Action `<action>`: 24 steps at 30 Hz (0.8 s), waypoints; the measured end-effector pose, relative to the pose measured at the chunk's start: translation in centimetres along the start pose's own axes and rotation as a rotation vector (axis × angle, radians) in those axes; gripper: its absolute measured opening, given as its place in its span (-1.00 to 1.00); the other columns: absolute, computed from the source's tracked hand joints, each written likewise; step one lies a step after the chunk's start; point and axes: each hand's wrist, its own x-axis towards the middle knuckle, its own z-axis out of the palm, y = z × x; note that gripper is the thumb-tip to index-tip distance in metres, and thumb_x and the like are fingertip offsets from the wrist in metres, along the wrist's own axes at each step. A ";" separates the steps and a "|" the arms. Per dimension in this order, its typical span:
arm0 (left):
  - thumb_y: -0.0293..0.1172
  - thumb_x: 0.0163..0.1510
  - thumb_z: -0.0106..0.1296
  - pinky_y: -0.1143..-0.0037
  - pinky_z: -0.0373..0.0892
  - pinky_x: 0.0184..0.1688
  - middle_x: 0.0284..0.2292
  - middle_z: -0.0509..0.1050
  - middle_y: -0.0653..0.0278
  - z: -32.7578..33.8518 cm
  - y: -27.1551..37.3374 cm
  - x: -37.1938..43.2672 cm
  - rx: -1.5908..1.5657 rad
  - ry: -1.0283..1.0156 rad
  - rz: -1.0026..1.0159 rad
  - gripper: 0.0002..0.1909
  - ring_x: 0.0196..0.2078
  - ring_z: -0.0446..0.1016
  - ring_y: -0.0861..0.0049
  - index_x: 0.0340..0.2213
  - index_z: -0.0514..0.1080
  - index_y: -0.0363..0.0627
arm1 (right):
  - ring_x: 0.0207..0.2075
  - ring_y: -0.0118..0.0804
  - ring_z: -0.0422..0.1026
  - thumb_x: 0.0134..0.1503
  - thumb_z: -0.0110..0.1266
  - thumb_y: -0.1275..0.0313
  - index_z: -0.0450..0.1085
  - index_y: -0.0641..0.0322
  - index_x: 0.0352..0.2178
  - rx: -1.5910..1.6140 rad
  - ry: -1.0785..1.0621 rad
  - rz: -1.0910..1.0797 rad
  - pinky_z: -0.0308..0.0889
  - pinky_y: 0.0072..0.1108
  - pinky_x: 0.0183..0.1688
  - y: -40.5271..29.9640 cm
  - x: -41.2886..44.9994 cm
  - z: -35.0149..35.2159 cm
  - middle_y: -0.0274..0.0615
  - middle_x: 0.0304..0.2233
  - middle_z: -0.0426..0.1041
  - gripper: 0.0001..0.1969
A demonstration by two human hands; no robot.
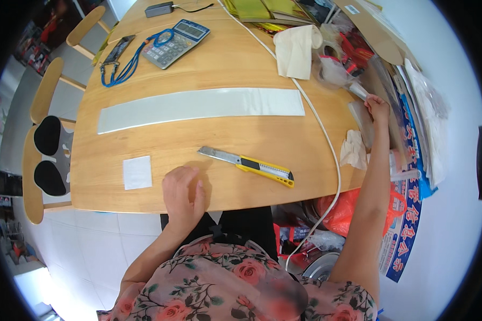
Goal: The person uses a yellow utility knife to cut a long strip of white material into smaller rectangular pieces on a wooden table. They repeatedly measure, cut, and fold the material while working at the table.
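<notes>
My left hand [181,188] rests at the table's near edge with fingers loosely curled and the thumb apart; nothing shows in it. To its left lies a small white square [137,172]. A yellow snap-off utility knife [265,170] lies to its right, blade bared and pointing left. Beyond the knife, a long pale glossy strip [203,107] lies flat across the table. My right hand [377,107] reaches to the far right and pinches the end of a whitish plastic piece [358,90] beside a clear plastic bag [331,74]. What that piece belongs to is unclear.
A white cable [323,124] runs over the wooden table [164,140] and off its near edge. A calculator [176,44], a phone [119,49] on a blue lanyard and folded cream cloth [295,52] lie farther back. Cardboard [375,30] leans along the right wall.
</notes>
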 end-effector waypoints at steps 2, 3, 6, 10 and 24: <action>-0.65 0.06 0.18 0.20 0.38 -0.03 -0.17 0.52 0.07 0.8 -0.1 0.0 -0.018 0.011 0.047 -0.61 -0.10 0.51 0.04 -0.05 0.46 -0.20 | -0.59 -0.68 0.34 0.29 0.19 0.45 0.60 0.18 -0.25 -0.258 0.112 -0.075 0.13 -0.78 -0.56 2.1 3.6 -3.3 -0.42 -0.49 0.56 -0.91; -0.66 0.06 0.18 0.19 0.38 -0.01 -0.16 0.52 0.06 0.3 -0.4 -0.2 -0.001 -0.005 0.055 -0.62 -0.08 0.51 0.04 -0.05 0.46 -0.20 | -0.60 -0.67 0.33 0.28 0.19 0.46 0.60 0.19 -0.25 -0.284 0.115 -0.073 0.13 -0.76 -0.56 2.6 4.5 -1.3 -0.41 -0.49 0.56 -0.91; -0.66 0.02 0.19 0.23 0.36 -0.01 -0.17 0.53 0.11 -1.3 -0.4 -0.5 0.139 -0.038 0.057 -0.58 -0.07 0.52 0.08 -0.05 0.45 -0.17 | -0.61 -0.64 0.34 0.25 0.20 0.47 0.60 0.22 -0.26 -0.193 0.028 0.015 0.17 -0.72 -0.56 3.1 4.6 7.9 -0.40 -0.49 0.56 -0.91; -0.63 -0.02 0.20 0.24 0.35 -0.02 -0.18 0.54 0.15 1.1 -0.2 -0.4 0.000 -0.042 0.071 -0.55 -0.08 0.53 0.11 -0.05 0.47 -0.14 | -0.55 -0.50 0.46 0.20 0.24 0.46 0.59 0.29 -0.19 -0.538 -0.117 -0.200 0.34 -0.60 -0.47 3.3 10.3 -4.1 -0.32 -0.44 0.59 -0.83; -0.65 -0.01 0.19 0.25 0.40 0.02 -0.18 0.55 0.11 -0.9 -0.4 0.4 -0.055 -0.018 0.032 -0.60 -0.07 0.52 0.12 -0.08 0.51 -0.19 | -0.04 -0.14 0.58 0.23 0.28 0.35 0.53 0.27 0.03 -0.380 -0.441 -0.550 0.43 -0.42 0.05 -18.8 -27.1 11.0 -0.03 -0.09 0.61 -0.63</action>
